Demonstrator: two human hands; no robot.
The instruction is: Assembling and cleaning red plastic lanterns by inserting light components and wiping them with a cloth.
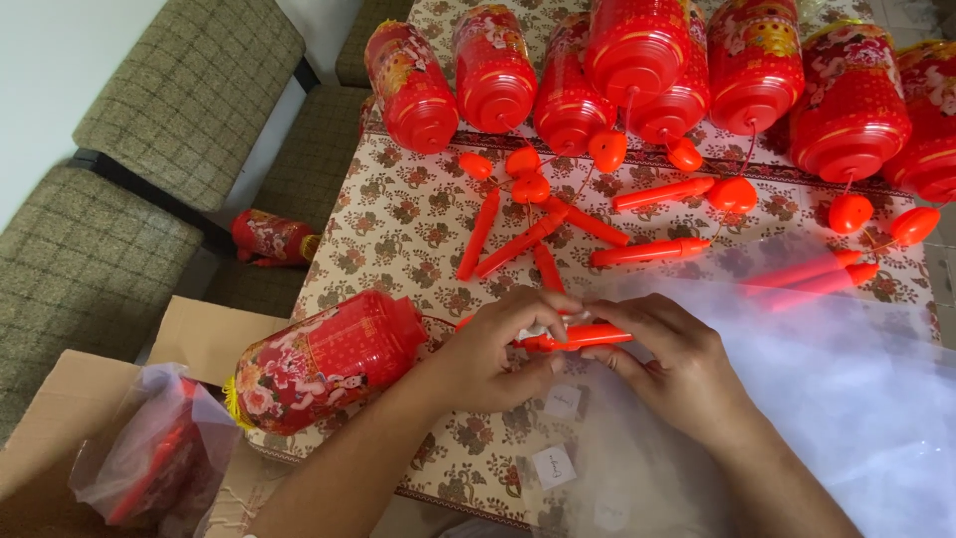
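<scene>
Head view: slim orange-red plastic stick [578,337] lies level just above the table [398,214], near its front edge, held between both hands. Left hand [498,349] has its fingers [533,304] closed on the stick's left end; right hand [667,359] has its fingers [607,311] closed on the right part. A small white piece sits at the grip; cannot tell what it is. Just left of the left hand, a red patterned plastic lantern [324,364] lies on its side at the table edge. Loose orange-red sticks [528,239] lie scattered mid-table. A row of red lanterns [637,70] stands along the far edge. Clear plastic sheet [846,379] covers the right side. Cardboard box [60,418] holding a clear bag [149,448] sits lower left.
</scene>
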